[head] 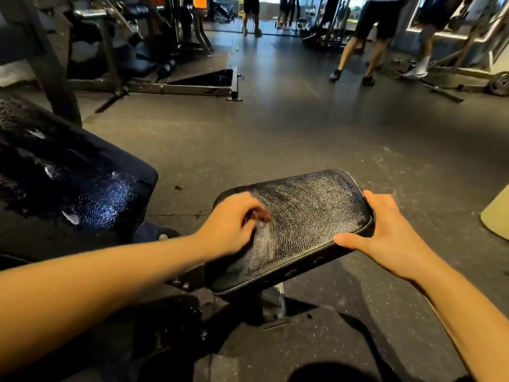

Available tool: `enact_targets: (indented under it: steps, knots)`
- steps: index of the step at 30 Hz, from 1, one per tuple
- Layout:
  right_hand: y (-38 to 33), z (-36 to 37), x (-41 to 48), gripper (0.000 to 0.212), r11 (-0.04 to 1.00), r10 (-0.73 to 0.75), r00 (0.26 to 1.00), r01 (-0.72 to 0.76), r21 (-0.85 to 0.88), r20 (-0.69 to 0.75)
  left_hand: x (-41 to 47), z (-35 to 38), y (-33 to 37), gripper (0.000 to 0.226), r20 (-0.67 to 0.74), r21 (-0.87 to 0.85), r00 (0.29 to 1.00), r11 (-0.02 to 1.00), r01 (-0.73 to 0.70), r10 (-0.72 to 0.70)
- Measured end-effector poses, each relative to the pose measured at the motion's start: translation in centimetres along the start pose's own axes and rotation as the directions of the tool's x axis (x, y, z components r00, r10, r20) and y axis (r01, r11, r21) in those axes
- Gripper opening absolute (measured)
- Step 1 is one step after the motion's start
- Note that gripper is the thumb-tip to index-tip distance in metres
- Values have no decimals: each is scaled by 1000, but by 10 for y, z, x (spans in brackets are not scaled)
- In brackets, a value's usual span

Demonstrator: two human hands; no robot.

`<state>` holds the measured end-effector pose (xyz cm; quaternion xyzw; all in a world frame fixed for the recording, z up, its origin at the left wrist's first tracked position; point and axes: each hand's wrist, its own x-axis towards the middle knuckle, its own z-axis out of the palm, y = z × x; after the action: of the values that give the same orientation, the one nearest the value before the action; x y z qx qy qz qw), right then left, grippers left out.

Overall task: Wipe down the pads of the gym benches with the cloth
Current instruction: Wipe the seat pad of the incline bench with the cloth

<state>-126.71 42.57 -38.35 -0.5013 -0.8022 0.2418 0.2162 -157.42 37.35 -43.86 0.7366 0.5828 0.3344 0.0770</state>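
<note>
Two grips meet on one small seat pad point(303, 216), black, cracked and streaked with a damp sheen. The left grip point(231, 224), motion-blurred, rests on the pad's left part with fingers curled round a pale scrap of cloth point(261, 226). The right grip point(385, 232) clamps the pad's right end, thumb along the near edge. A larger back pad point(68, 183) at left glistens wet. Dark speckled rubber floor point(303, 133) runs back to steel machines point(124, 51) and several people's legs point(369, 45).
</note>
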Motion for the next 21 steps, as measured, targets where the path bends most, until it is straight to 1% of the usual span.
enact_targets:
  steps: [1,2,3,4,5,6,7,9,11,12,13,14,15,17,19,20,21]
  knots:
    - [0,1,0,83,1000,4,1000,-4,6,-5,28,3,-8,20,-54,16,993,995,102,-101]
    - [-2,1,-2,86,1000,6,1000,-6,16,-9,53,5,-15,18,-68,34,974,975,219,-217]
    - [-3,1,-3,89,999,8,1000,-8,33,-11,73,5,-21,19,-71,50,951,951,306,-302]
    - [-3,1,-5,93,999,12,1000,-11,49,-9,82,6,-23,20,-82,69,940,939,336,-330]
    - [-2,1,-5,97,998,12,1000,-12,55,0,82,5,-20,21,-100,79,942,941,328,-319]
    - [-3,0,-5,98,999,8,1000,-9,46,15,74,5,-13,20,-102,66,951,952,298,-291]
    - [-4,-1,-5,97,999,4,1000,-5,36,23,59,5,-4,20,-81,35,970,972,233,-230]
    - [-4,-4,-4,92,999,8,1000,-8,34,20,16,2,21,22,14,-51,999,998,32,-32]
    - [-5,-4,-4,92,1000,-1,1000,1,19,27,-25,-1,39,27,144,-128,981,985,-112,130]
    - [-5,-4,-3,92,1000,0,1000,-1,25,23,-32,-1,40,28,178,-125,968,980,-157,178]
    - [-5,-4,-3,90,999,-1,1000,0,35,22,-30,1,38,27,179,-104,963,977,-184,200]
    - [-5,-4,-3,87,999,-6,1000,5,41,23,-19,4,33,25,147,-78,972,981,-176,186]
    - [-5,-3,-3,84,999,-10,1000,10,39,25,0,7,27,22,86,-52,987,990,-132,136]
    - [-4,-2,-2,84,999,-5,1000,4,34,27,54,13,13,18,-56,-10,998,1000,27,-28]
    - [-5,-2,-3,90,999,5,1000,-6,43,25,99,15,-1,19,-68,28,972,974,227,-224]
    - [-5,-3,-4,90,999,0,1000,-1,50,19,108,17,-2,20,-76,50,963,963,264,-260]
    - [-6,-3,-4,89,998,-5,1000,4,56,16,108,17,2,20,-90,72,964,964,257,-251]
